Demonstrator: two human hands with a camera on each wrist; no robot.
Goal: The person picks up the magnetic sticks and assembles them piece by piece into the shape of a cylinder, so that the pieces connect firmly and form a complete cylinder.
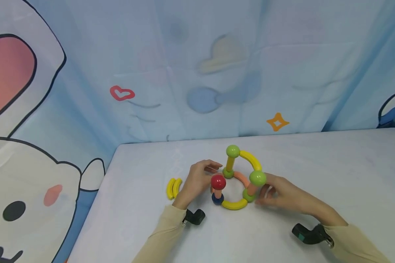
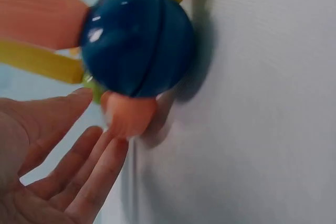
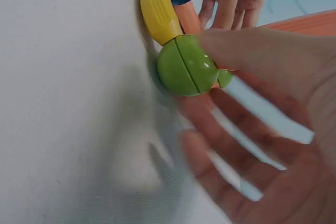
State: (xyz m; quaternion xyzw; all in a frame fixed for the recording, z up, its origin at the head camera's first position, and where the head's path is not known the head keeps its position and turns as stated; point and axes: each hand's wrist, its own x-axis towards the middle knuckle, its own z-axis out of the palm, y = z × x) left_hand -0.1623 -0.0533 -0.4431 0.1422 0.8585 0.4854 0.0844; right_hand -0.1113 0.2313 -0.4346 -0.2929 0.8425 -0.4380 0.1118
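Observation:
A toy frame of balls and rods [image 1: 237, 179] stands on the white table [image 1: 316, 175]. It has a red ball [image 1: 218, 181] over a blue ball [image 1: 217, 199], green balls [image 1: 258, 178], yellow arcs [image 1: 251, 160] and orange rods. My left hand [image 1: 200, 177] lies beside the red ball, its fingers straight and reaching behind it. In the left wrist view those fingers [image 2: 79, 171] spread just under the blue ball [image 2: 136, 40] and an orange rod [image 2: 128, 114]. My right hand [image 1: 273, 193] hovers with spread fingers [image 3: 252, 129] right by the low green ball [image 3: 184, 66].
Two loose yellow curved pieces [image 1: 173, 188] lie on the table left of my left hand. A blue cartoon-print cloth [image 1: 197, 73] hangs behind the table. The table's left edge [image 1: 95, 197] drops off near the yellow pieces.

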